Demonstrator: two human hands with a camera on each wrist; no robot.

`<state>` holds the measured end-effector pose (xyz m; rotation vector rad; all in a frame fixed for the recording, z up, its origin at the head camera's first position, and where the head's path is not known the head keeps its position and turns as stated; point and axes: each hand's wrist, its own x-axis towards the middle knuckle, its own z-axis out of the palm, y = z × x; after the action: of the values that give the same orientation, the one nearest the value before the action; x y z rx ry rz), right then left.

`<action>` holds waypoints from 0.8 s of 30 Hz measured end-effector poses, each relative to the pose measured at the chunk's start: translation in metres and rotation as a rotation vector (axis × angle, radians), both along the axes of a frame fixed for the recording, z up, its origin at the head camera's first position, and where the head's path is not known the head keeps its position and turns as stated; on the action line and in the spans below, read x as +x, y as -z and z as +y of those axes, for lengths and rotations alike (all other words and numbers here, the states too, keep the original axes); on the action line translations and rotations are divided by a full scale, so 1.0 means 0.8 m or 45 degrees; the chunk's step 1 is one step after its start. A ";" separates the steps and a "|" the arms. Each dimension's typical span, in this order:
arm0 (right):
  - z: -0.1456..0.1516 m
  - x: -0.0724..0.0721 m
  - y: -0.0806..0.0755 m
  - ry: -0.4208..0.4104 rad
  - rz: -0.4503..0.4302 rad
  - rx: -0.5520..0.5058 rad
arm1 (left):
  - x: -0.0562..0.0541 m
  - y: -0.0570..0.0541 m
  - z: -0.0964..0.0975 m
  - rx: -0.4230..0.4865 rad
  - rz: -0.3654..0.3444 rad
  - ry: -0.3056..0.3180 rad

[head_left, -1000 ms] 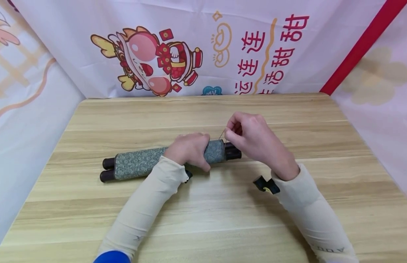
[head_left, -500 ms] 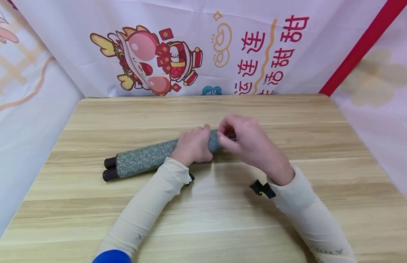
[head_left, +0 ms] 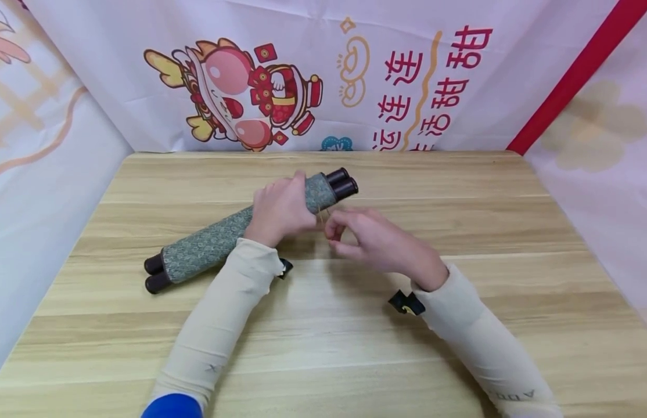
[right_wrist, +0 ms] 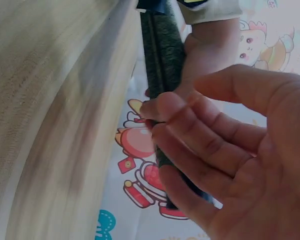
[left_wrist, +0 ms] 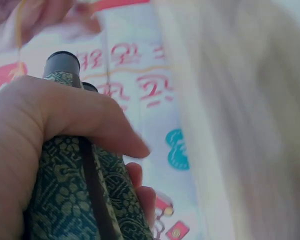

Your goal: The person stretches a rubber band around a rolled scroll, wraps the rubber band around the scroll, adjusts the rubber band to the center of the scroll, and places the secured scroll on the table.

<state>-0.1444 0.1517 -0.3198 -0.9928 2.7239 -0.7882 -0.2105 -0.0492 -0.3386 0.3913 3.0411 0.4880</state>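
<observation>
A rolled-up scroll (head_left: pixel 205 248), covered in green patterned brocade with paired dark roller knobs at each end, is tilted with its right end raised toward the back. My left hand (head_left: pixel 281 210) grips it right of its middle, thumb on the near side. In the left wrist view the thumb lies across the brocade roll (left_wrist: pixel 65 195), and fingertips show on its far side. A thin yellowish cord (left_wrist: pixel 19 37) runs from the scroll to my right hand (head_left: pixel 383 244), which pinches it between thumb and fingers just in front of the right end. The curled fingers (right_wrist: pixel 205 145) appear in the right wrist view.
The scroll is over a light wood-grain table (head_left: pixel 323 360). A white printed cloth (head_left: pixel 302 35) with a cartoon figure and red characters stands behind the table's far edge. More cloth hangs at both sides. Dark wrist devices (head_left: pixel 407 303) sit under both sleeves.
The scroll's right end has swung up toward the back and left, with my left hand on it. My right hand has moved from its right end to the near side, drawing the cord.
</observation>
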 end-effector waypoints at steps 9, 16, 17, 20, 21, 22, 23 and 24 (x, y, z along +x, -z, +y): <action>0.005 -0.012 0.016 0.064 -0.089 0.063 | -0.005 -0.029 -0.032 0.083 -0.083 -0.013; 0.006 -0.018 0.026 0.021 -0.182 0.057 | 0.002 -0.039 -0.034 0.134 -0.135 0.102; 0.005 -0.017 0.027 0.009 -0.183 0.059 | 0.002 -0.040 -0.034 0.138 -0.136 0.105; -0.001 -0.011 0.029 -0.034 -0.169 0.097 | 0.002 -0.039 -0.032 0.145 -0.132 0.101; -0.004 -0.008 0.030 -0.056 -0.156 0.110 | 0.002 -0.038 -0.031 0.149 -0.129 0.098; -0.007 -0.005 0.030 -0.074 -0.140 0.125 | 0.002 -0.037 -0.031 0.147 -0.124 0.096; -0.010 -0.002 0.031 -0.100 -0.109 0.143 | 0.002 -0.036 -0.030 0.149 -0.122 0.095; -0.013 0.002 0.030 -0.121 -0.078 0.164 | 0.002 -0.034 -0.029 0.152 -0.122 0.092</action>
<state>-0.1432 0.1411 -0.3442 -1.0435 2.6166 -0.6090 -0.2089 -0.0727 -0.3111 0.4668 2.9033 0.6657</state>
